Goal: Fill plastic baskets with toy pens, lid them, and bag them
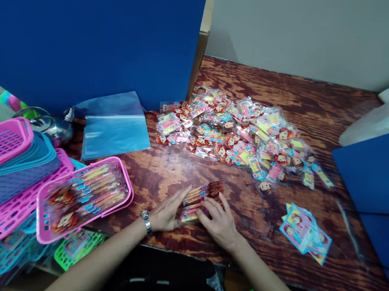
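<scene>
At the near middle of the table, a small stack of clear printed packets (201,193) with yellow and red contents lies between my hands. My left hand (169,209), with a metal watch at its wrist, presses the stack's left side with thumb and fingers. From the right, my right hand (219,220) curls its fingers over the top and near edge. Part of the stack is hidden beneath those fingers. Beyond them spreads a heap of similar packets (237,131) with red-haired cartoon figures. To the left stands a pink basket (41,219) holding rows of these packets.
More pink and blue baskets (2,148) are piled at the left, near a shiny metal object (52,126). A clear plastic bag (115,132) lies by the blue panel (95,28). Printed cards (305,233) rest on the wooden table (248,257) at right.
</scene>
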Available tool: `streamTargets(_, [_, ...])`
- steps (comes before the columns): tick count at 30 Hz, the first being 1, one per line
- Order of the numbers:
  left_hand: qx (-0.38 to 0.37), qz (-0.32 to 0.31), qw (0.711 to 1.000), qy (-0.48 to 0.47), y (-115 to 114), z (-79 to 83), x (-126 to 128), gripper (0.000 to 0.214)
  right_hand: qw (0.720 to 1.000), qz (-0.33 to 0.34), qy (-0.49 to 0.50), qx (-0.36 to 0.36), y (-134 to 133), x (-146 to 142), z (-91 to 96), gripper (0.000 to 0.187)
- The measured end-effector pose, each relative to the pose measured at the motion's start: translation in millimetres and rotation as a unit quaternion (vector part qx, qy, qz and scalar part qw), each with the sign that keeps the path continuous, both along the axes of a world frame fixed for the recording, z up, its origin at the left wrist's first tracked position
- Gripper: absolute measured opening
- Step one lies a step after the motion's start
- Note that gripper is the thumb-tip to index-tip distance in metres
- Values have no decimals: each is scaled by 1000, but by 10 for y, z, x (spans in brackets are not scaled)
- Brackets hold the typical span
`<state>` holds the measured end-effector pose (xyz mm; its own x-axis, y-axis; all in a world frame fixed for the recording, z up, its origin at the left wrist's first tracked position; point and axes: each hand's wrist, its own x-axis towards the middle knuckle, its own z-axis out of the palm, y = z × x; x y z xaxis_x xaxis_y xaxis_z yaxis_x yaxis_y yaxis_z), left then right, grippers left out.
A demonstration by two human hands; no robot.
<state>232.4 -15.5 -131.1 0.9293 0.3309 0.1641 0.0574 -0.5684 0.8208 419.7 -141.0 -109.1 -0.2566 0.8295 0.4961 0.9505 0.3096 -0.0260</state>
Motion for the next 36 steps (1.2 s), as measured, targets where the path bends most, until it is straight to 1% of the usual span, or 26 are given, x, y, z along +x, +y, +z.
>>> streamTargets(4, [7,-1,1000,-1,-4,50,6,94,1000,-6,-14,1,1,-4,29,16])
streamTargets(8, [13,3,1000,-5,-19,86,19,91,999,-22,-28,-13,21,-12,66,15])
streamTargets(17, [3,-4,1000,1,-3,58,7,94,999,-5,-33,-7,-23,-18,57,15])
streamTargets(23, [3,-4,1000,8,-3,59,-1,94,999,-20,-27,-14,-31,-22,50,20])
streamTargets(26, [2,-3,1000,7,-2,76,7,94,999,-16,-27,-17,-36,-14,40,19])
streamTargets(30, [-2,-5,1000,-3,2,102,17,92,1000,-9,-26,-1,-65,-15,27,20])
streamTargets(36, [3,-1,1000,3,-8,83,11,95,999,-30,-29,29,-94,-58,63,18])
